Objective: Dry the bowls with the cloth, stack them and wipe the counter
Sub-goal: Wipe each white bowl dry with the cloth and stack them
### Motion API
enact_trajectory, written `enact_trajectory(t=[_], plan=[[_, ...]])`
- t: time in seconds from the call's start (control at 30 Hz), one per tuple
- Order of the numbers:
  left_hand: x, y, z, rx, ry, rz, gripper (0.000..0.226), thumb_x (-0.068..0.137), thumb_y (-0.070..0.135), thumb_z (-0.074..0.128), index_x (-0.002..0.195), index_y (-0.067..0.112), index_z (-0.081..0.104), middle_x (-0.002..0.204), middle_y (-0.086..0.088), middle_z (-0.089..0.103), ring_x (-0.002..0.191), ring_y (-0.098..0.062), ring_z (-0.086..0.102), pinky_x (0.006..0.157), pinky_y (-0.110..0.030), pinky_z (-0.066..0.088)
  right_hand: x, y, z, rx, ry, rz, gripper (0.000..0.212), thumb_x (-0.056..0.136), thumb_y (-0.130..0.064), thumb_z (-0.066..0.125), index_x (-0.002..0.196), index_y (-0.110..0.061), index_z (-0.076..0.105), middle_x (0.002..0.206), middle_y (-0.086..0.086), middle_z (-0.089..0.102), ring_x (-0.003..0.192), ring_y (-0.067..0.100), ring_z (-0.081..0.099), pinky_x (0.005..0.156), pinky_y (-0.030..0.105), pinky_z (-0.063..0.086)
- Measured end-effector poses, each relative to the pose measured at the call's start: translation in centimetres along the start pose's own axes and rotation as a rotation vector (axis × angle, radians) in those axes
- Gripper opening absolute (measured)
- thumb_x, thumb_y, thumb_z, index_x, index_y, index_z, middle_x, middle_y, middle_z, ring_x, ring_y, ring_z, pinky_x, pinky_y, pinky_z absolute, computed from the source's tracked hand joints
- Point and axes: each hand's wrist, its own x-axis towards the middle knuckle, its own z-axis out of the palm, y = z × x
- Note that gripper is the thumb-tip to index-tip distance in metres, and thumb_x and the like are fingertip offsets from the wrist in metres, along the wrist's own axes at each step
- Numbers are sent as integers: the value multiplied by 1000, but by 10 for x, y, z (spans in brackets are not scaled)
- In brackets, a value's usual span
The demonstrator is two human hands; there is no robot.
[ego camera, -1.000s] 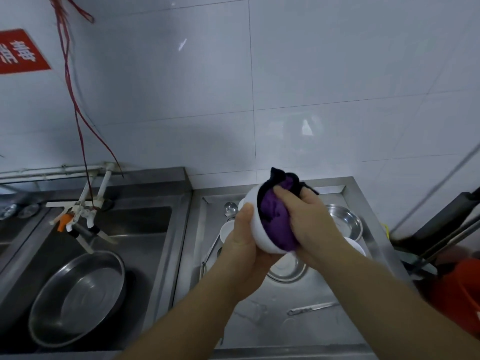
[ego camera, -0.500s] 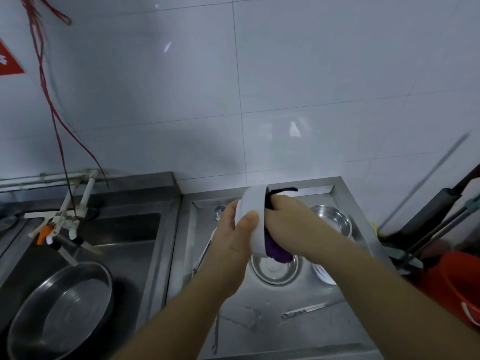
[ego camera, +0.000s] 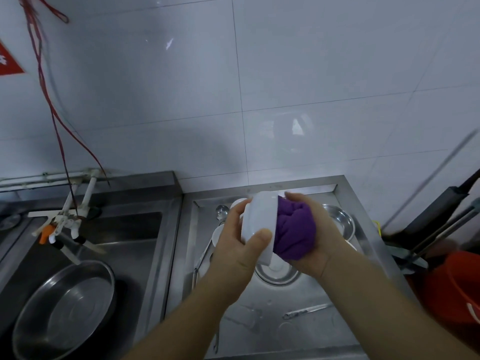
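Head view
Bowl: round white ceramic bowl (ego camera: 259, 224) held on its side above the steel counter (ego camera: 311, 326).
Left hand: left hand (ego camera: 237, 245) grips the bowl's outside, thumb curled over the rim.
Right hand: right hand (ego camera: 315, 237) clutches a bunched purple cloth (ego camera: 293, 229) pressed into the bowl's mouth.
Below: round steel dish (ego camera: 275, 278) on the counter; a large steel basin (ego camera: 65, 307) sits in the sink.

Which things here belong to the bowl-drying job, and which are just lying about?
Job in hand:
- white bowl, held in the left hand
- purple cloth, pushed into it by the right hand
- metal bowls on the counter

Lying about:
- big pan in the sink
- tap
- red bucket
- knife
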Motion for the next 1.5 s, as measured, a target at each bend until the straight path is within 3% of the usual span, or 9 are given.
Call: enact_trajectory(t=[0.3,0.43,0.6,0.8,1.0,1.13,1.3,1.4,1.5], plan=[[10,1,-10,227,-183,29,92,77,50,82,154,48,32,150,10,46,133,-22,57,94,-46,63,-6,-2,-24,-92,-195,-110,54,74,-33,91,119,-7,77,117,18,74,104,37,74,87,49,60],[11,1,-6,-212,53,-382,71,91,79,51,137,27,66,128,-7,74,117,-27,70,101,-47,59,-3,-6,-30,-31,-199,-194,59,69,-31,95,120,-9,78,125,15,74,111,36,73,92,51,58],[2,-5,-10,-581,52,-558,53,101,42,60,134,2,69,118,-22,70,92,-26,68,82,-35,61,-4,-3,-41,-11,-161,-211,63,60,-29,100,117,-9,80,124,15,75,108,36,75,86,47,62],[9,0,-13,-718,130,-420,48,99,37,61,133,6,71,140,-22,66,132,-38,62,99,-45,61,-5,3,-49,0,-135,-166,40,79,-27,84,115,-8,81,125,17,75,110,35,75,86,43,63],[15,9,-19,-698,124,-303,43,100,29,57,131,4,71,137,-19,69,123,-31,69,97,-42,62,6,11,-57,87,54,-194,23,91,-28,71,100,-10,83,107,8,77,95,28,76,86,44,64],[16,14,-22,-565,143,-224,47,91,24,67,134,7,62,132,-19,71,119,-35,71,92,-45,64,19,5,-66,167,283,-242,26,101,-38,60,93,-14,66,92,1,65,87,22,69,90,37,56],[10,17,-22,-157,102,-178,31,83,31,74,113,23,72,109,-2,78,106,-30,74,81,-37,64,19,-15,-56,128,214,-435,48,94,-42,66,128,-10,57,145,28,57,110,33,66,77,37,57],[5,16,-18,45,-1,-141,8,100,27,68,104,32,73,103,3,77,99,-23,74,81,-34,64,11,-17,-31,-81,132,-683,59,77,-29,81,132,-14,65,130,18,69,122,34,67,93,47,57],[2,20,-15,92,-99,-128,16,96,33,66,111,29,71,111,-5,76,105,-30,72,89,-38,62,-3,-10,-11,-817,198,-890,33,72,-40,79,104,-41,74,95,-3,78,90,14,75,76,37,63]])
